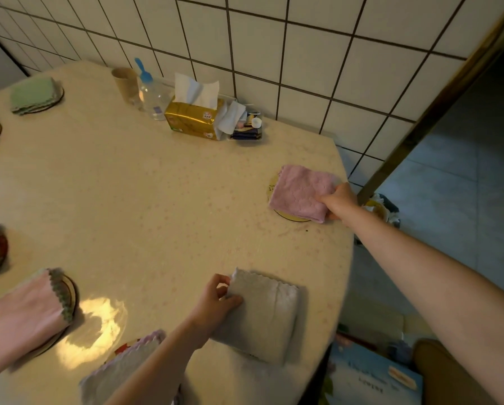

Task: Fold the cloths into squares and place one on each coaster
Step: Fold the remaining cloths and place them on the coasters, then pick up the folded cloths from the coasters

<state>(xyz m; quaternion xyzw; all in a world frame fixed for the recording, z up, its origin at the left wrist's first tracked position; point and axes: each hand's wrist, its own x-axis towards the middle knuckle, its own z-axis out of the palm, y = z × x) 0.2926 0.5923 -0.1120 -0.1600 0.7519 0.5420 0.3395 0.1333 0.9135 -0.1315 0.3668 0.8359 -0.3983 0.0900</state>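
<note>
Tiled wall behind, cream speckled bench with a rounded near edge, warm patch of light low left. Pink cloth, folded to a rough square, lies over the yellow coaster at the far right of the bench; coaster rim shows at the cloth's left and near sides, so the cloth sits shifted a little away from centre, toward the right hand. Right hand is at the cloth's right near corner, fingers pinching that corner; the cloth lies leftward from the fingers. Surface quilted, plush, edges slightly uneven. Judgement: placement step nearly done here, a small nudge left would centre it. Grey cloth lies near the bench's front edge, folded, long axis running away from the viewer and slightly right; scalloped hem at the far end. Left hand grips its left far corner, thumb on top, fingers curled onto the edge: pinching the cloth. No coaster visible under it; cannot tell whether one is hidden. Left hand is the nearer to it. Further out: cloths already on coasters along the left side, tissue pack, clear bottle and cup by the wall.
</note>
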